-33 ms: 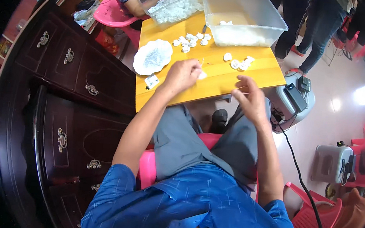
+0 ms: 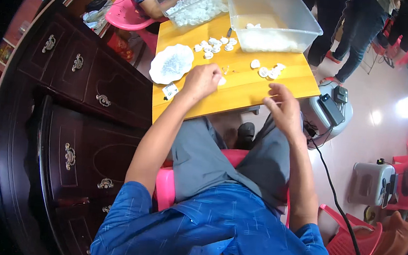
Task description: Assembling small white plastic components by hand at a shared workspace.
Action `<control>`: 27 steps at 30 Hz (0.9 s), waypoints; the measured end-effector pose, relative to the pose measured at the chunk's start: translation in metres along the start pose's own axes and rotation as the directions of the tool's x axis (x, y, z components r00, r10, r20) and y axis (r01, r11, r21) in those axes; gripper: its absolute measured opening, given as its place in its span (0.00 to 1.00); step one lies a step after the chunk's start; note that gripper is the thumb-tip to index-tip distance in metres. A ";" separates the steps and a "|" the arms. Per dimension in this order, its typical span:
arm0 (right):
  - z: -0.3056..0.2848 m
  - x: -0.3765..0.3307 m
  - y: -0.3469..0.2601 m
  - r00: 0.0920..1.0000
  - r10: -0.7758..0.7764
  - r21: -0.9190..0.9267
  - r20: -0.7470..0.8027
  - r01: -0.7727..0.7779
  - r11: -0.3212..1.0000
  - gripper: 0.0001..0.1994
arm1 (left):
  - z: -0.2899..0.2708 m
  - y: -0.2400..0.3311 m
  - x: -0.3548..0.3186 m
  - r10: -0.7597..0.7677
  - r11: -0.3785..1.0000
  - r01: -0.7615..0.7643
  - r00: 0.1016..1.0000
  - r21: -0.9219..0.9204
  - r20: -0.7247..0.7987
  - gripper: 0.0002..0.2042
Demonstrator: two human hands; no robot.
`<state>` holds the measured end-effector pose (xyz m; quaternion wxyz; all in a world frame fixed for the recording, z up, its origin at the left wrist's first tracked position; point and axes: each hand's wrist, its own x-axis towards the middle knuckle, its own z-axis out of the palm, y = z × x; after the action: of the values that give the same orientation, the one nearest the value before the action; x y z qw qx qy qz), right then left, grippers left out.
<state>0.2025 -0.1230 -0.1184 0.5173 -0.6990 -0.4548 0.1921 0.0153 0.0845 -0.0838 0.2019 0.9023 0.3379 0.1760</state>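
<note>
My left hand [image 2: 201, 81] is over the yellow wooden table with its fingers closed in a pinch. A small white round piece [image 2: 222, 81] shows at its fingertips. Just off the table's front edge, above my thigh, my right hand [image 2: 284, 109] has its fingers apart and nothing visible in them. Beyond it on the table lie several white round pieces [image 2: 271, 72]. Another loose group of white round pieces [image 2: 213, 47] is farther back. To the left of my left hand sits a white scalloped plate [image 2: 159, 70] holding many small greyish bits.
A large clear plastic bin [image 2: 294, 36] with white contents stands at the table's back right. A second clear container of white pieces [image 2: 200, 5] is near a seated person. Dark wooden drawers [image 2: 86, 83] stand on the left, a grey case [image 2: 329, 107] on the right.
My left hand has shifted slightly left with the small white piece at its fingertips. My right hand has drawn a little to the right. The other things stay put.
</note>
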 end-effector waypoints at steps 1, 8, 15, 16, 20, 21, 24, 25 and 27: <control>-0.002 0.007 0.001 0.997 -0.031 -0.114 -0.067 0.023 0.993 0.18 | 0.003 -0.015 0.011 -0.036 0.993 0.037 0.999 0.110 -0.005 0.08; 0.012 0.055 0.041 0.933 -0.342 -0.510 -0.112 0.241 0.826 0.17 | 0.028 -0.060 0.075 -0.147 0.919 0.147 0.989 0.366 -0.027 0.09; 0.029 0.069 0.058 0.930 -0.361 -0.595 -0.065 0.254 0.762 0.10 | 0.028 -0.068 0.095 -0.104 0.971 0.153 0.963 0.186 -0.248 0.09; 0.029 0.069 0.060 0.924 -0.377 -0.595 -0.057 0.272 0.756 0.09 | 0.028 -0.066 0.091 -0.099 0.976 0.146 0.958 0.161 -0.268 0.08; 0.026 0.069 0.065 0.934 -0.353 -0.625 -0.054 0.244 0.741 0.10 | 0.038 -0.045 0.053 -0.010 0.998 0.022 0.984 0.062 -0.180 0.10; 0.024 0.070 0.066 0.933 -0.356 -0.637 -0.052 0.244 0.731 0.11 | 0.040 -0.040 0.045 -0.023 0.998 0.031 0.989 0.051 -0.148 0.11; 0.010 0.067 0.064 0.929 -0.364 -0.618 -0.073 0.244 0.747 0.13 | 0.050 -0.019 0.035 -0.030 0.999 0.035 0.992 0.037 -0.121 0.13; 0.004 0.064 0.061 0.926 -0.367 -0.572 -0.093 0.252 0.781 0.14 | 0.052 -0.017 0.034 -0.007 0.997 0.017 0.990 0.072 -0.139 0.13; 0.002 0.058 0.055 0.903 -0.407 -0.496 -0.139 0.293 0.818 0.13 | 0.055 -0.019 0.032 0.026 0.996 -0.011 0.986 0.091 -0.162 0.12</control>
<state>0.2544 -0.0765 -0.1575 0.4125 -0.7234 -0.5433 -0.1065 0.0532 0.1057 -0.1343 0.1314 0.8961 0.3525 0.2357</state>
